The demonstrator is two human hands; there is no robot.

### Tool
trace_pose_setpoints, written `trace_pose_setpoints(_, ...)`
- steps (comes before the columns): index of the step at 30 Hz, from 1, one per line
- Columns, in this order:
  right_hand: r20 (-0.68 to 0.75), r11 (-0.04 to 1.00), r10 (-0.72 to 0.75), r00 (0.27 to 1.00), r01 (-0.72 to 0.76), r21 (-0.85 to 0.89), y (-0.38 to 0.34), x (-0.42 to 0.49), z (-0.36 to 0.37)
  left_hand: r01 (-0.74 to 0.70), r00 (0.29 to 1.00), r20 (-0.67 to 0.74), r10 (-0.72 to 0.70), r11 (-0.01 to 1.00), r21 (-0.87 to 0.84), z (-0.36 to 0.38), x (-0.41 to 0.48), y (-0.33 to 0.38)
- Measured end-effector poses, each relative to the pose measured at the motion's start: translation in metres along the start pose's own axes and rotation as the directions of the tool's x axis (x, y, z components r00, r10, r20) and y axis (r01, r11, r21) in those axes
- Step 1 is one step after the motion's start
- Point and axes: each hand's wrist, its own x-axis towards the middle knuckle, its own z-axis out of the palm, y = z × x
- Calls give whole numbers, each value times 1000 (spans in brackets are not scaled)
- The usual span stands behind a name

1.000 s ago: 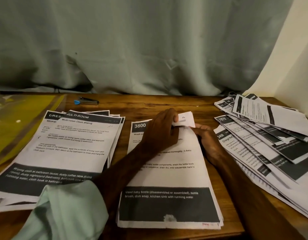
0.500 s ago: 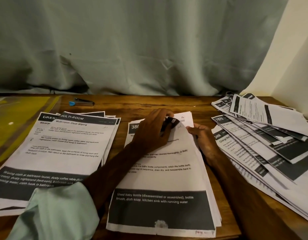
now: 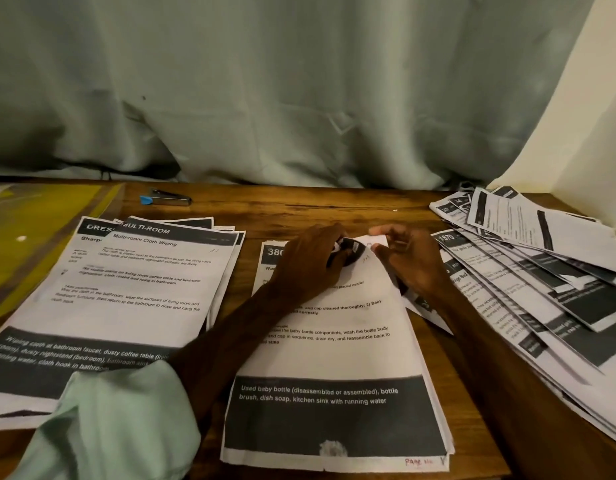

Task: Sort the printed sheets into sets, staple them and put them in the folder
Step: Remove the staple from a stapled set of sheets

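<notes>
Table mid-sort: centre set corner pinched by left hand and right hand. Stapler untouched; right-edge pile left unsorted.

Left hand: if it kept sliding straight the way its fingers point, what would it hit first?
Probably the curled corner of the top sheet, which the left hand grips. Just beyond it is the right hand, pinching a white corner. The depth between them is unclear.

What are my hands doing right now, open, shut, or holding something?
Left hand: grips the curled corner of the middle pile's top sheet.
Right hand: pinches the white corner of a sheet underneath.
</notes>
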Motion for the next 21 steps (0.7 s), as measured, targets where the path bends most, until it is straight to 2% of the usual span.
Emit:
trace_pose_setpoints(2, 24, 999, -8, 1000, 7, 45, 4, -7, 3, -27, 999, 25, 27, 1000, 11, 1, 1, -2)
trace_pose_setpoints(5, 57, 994, -107, 993, 105, 26, 5, -14, 4, -81, 996, 29, 80, 996, 32, 3, 1, -4)
trace_pose_setpoints(8, -5, 995, -100, 995, 100, -6, 8, -10, 4, -85, 996, 30, 84, 996, 38, 3, 0, -5)
trace_pose_setpoints(13, -17, 976, -111, 994, 106, -193, 14, 0, -6, -75, 996, 49, 73, 997, 23, 3, -1, -5)
trace_pose_setpoints(21, -40, 998, -65, 997, 64, -28, 10, -2, -8, -34, 996, 87, 34, 999, 2, 0, -1, -7)
